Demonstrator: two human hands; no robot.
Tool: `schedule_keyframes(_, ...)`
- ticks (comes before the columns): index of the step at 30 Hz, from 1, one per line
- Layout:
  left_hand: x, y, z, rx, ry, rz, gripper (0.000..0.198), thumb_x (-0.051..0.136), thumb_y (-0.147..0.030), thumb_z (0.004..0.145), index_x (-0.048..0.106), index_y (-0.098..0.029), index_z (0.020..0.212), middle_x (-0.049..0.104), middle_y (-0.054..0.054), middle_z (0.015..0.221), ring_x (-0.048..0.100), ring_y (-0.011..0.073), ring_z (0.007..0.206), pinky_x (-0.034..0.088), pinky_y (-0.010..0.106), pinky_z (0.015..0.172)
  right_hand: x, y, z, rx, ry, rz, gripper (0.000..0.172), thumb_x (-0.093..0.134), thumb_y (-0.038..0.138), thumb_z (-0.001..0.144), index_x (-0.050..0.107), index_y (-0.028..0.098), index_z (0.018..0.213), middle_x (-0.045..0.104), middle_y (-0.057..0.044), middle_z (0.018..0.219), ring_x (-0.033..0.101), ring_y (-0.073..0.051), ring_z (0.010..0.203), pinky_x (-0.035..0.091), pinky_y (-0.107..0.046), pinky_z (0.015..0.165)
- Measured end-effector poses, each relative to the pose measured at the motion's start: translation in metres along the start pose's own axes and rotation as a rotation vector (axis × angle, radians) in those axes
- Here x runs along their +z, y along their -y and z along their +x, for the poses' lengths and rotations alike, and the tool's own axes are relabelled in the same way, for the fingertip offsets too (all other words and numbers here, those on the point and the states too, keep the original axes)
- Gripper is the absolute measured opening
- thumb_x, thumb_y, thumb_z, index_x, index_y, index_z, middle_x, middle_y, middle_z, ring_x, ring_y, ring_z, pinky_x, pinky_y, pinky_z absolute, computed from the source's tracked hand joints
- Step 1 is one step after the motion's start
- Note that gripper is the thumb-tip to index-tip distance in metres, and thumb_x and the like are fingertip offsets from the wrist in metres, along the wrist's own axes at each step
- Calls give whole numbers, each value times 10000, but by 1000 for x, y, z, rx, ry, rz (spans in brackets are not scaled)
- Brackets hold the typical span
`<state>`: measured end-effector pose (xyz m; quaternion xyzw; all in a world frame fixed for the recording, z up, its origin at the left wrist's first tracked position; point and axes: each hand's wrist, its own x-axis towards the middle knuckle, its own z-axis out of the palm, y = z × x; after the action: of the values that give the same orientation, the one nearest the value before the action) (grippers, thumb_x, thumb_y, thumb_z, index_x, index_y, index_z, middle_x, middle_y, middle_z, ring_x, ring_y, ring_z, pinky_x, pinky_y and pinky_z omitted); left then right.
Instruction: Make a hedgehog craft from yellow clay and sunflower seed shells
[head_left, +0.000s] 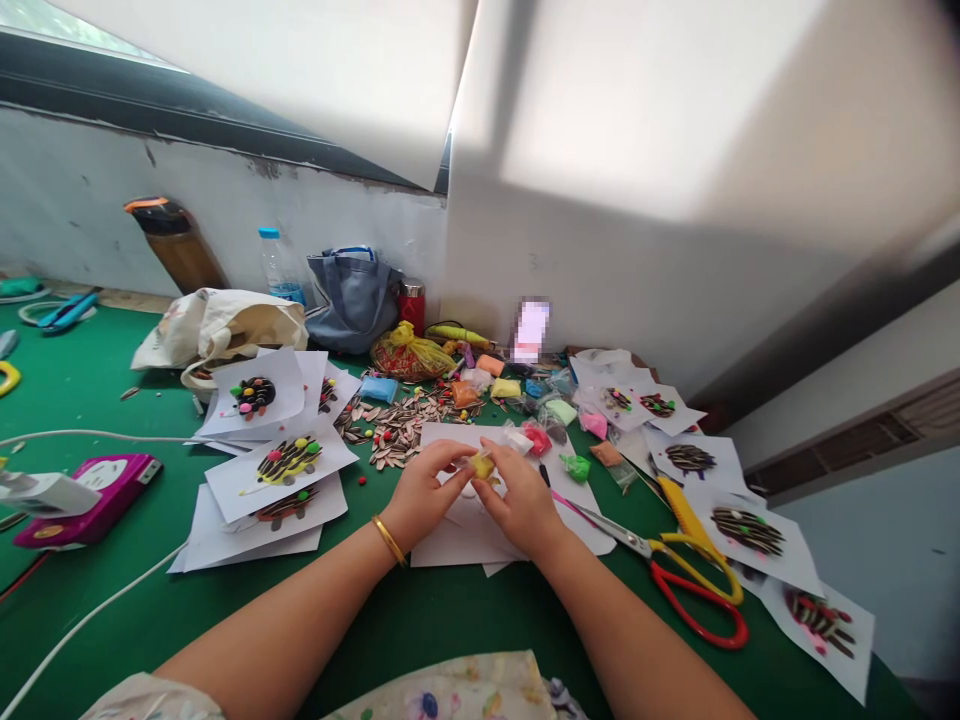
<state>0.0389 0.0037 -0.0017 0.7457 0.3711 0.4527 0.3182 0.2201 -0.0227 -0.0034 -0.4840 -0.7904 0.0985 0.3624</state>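
Note:
Between my two hands is a small yellow lump, apparently clay in a clear wrapper. My left hand pinches it from the left, a gold bangle at the wrist. From the right, the fingers of my right hand close on the same lump. Both hands are above white paper sheets. Beyond them lie a red clay packet, a green one and a pile of striped seeds. What lies under my fingers on the paper is mostly hidden.
Scissors with red and yellow handles lie right of the paper. Seed-decorated sheets sit in stacks at left and along the right. A magenta power strip with white cables is far left. Bags, bottles and a lit phone line the wall.

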Motion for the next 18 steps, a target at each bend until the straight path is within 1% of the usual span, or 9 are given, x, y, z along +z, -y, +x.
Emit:
schedule_keyframes(3,-2,-4,0,53,-2,63,183,586,-274,896,669,-245,1057,641,55,1065,591,190,1024,483,351,935,-1,3,1,10,2,18,484,505,343,946,430,197,1402,605,-126,1233,572,-254,1131,495,-439,957)
schedule_keyframes(5,-3,-5,0,49,36,71,199,560,-290,913,677,-251,1068,638,59,1081,587,194,1047,474,353,954,-2,4,0,0,4,30,487,499,330,948,423,199,1411,598,-128,1249,565,-251,1151,493,-440,969)
schedule_keyframes(9,-2,-1,1,19,131,71,279,515,-319,938,669,-270,1166,632,63,1122,586,194,1064,466,348,969,-2,4,-1,-17,15,52,498,479,314,958,397,194,1434,580,-135,1292,546,-251,1198,477,-444,1001)
schedule_keyframes(12,-3,3,2,-1,177,80,270,517,-325,938,690,-274,1139,629,60,1135,580,192,1077,447,346,994,-1,3,-1,-14,31,65,491,457,315,972,388,186,1441,579,-137,1296,543,-245,1203,473,-425,1007)
schedule_keyframes(15,-3,2,2,-4,186,88,252,517,-318,935,713,-262,1083,625,61,1122,577,193,1074,442,350,998,1,3,0,-12,42,74,491,446,323,979,382,179,1445,603,-132,1247,566,-235,1160,489,-403,984)
schedule_keyframes(18,-4,0,3,2,161,87,256,520,-307,930,704,-257,1102,626,63,1087,584,192,1040,463,345,959,0,1,0,-11,46,74,505,449,334,977,372,177,1450,603,-135,1235,570,-237,1144,491,-407,973)
